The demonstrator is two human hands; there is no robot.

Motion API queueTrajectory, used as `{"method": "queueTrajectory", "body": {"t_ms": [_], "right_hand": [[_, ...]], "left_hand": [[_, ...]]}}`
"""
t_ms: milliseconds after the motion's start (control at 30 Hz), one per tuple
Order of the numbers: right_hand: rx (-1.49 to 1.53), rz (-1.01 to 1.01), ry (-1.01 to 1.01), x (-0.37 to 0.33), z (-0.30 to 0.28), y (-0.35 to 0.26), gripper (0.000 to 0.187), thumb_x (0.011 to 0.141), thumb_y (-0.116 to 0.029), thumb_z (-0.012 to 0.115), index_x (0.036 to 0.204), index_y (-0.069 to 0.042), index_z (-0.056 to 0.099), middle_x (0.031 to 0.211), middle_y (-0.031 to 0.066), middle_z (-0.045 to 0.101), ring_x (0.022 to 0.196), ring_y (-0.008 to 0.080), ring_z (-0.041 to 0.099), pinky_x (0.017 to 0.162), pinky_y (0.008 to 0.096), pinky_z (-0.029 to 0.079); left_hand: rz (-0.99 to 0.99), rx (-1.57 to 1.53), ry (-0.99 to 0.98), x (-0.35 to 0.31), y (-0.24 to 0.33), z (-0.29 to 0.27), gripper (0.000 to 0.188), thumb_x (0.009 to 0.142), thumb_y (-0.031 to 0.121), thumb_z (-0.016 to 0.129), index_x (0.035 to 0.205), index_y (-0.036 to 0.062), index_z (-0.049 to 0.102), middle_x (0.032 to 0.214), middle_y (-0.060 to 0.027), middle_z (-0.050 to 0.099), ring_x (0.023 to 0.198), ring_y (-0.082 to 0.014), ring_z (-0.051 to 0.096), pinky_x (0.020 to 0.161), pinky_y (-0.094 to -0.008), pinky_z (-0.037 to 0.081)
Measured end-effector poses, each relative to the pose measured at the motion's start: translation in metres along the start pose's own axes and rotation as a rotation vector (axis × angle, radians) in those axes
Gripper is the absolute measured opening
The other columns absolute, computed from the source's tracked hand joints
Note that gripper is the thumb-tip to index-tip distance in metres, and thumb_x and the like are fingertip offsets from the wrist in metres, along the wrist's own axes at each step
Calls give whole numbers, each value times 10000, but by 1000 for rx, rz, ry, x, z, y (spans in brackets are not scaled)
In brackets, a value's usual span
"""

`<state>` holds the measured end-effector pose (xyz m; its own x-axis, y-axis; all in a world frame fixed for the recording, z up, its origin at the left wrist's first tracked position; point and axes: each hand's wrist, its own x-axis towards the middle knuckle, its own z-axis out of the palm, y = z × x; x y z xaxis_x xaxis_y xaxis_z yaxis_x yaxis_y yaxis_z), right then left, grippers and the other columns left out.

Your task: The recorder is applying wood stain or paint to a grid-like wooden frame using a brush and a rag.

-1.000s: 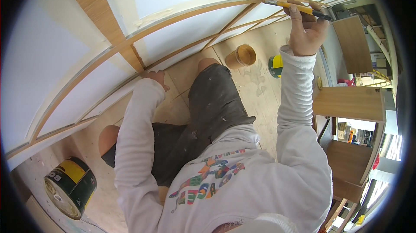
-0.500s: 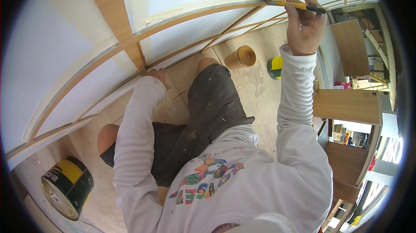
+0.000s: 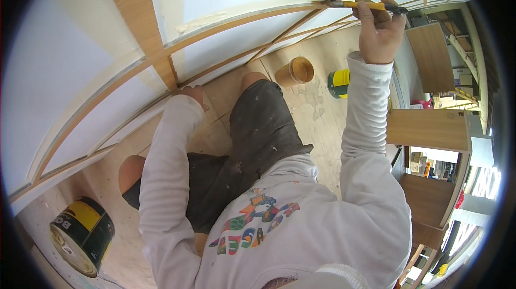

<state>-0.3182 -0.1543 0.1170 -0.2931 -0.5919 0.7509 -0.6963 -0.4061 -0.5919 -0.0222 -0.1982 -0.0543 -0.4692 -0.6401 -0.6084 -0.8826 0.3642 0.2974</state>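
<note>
My right hand (image 3: 380, 39) grips a paintbrush (image 3: 371, 5) with a yellow and black handle. The bristle end touches the wooden rail (image 3: 258, 15) of a large framework with white panels (image 3: 236, 33). Low down, beside the bottom rail of the same framework, is my left hand (image 3: 196, 96); its fingers are mostly hidden, so whether they hold the rail does not show. On the floor beyond my knee stands a tub (image 3: 294, 72) of brown-orange liquid.
A green and yellow can (image 3: 338, 83) stands right of the tub. A larger dark green and yellow can (image 3: 82, 237) is at the lower left. Wooden cabinets (image 3: 430, 129) stand along the right. The pale floor (image 3: 317, 127) lies beneath me.
My right hand has shifted the brush slightly left along the rail, bristles still against the wood. My left hand stays by the bottom rail. The whole view has drifted a little.
</note>
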Motion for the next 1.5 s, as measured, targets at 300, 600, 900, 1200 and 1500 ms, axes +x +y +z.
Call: {"method": "queueTrajectory", "body": {"t_ms": [300,600,900,1200,1500], "right_hand": [[-312,-142,-97,-17,25,-40,341,774,3,632,1049,-21,431,851,113,626,782,156,614,713,238,475],[114,-22,-133,-16,48,-65,302,792,24,589,1038,17,414,841,192,609,753,230,631,661,297,543],[74,39,-85,-4,6,-14,307,810,11,570,1058,0,390,866,194,600,718,240,634,666,303,544],[-185,-153,-18,-4,-7,-26,361,756,-23,654,1035,-3,426,808,104,607,732,130,593,651,214,460],[-268,-130,-25,-5,-5,-14,330,752,-66,672,1001,-15,462,790,104,620,705,128,605,646,222,473]], "left_hand": [[13,30,24,2,0,4,488,757,296,635,1161,73,475,1140,-168,523,1066,-316,494,895,-392,413],[63,13,148,-1,-6,13,488,752,282,636,1172,88,480,1155,-166,524,1064,-321,499,915,-383,400],[30,17,49,-8,-2,-3,499,754,288,630,1184,89,474,1143,-160,537,1067,-303,503,911,-384,402],[-20,38,-28,-4,7,-10,532,751,293,638,1210,104,446,1151,-161,530,1072,-304,500,897,-392,413],[15,-18,88,0,1,1,597,745,253,647,1245,60,384,1216,-166,481,1120,-308,462,936,-387,387]]}}
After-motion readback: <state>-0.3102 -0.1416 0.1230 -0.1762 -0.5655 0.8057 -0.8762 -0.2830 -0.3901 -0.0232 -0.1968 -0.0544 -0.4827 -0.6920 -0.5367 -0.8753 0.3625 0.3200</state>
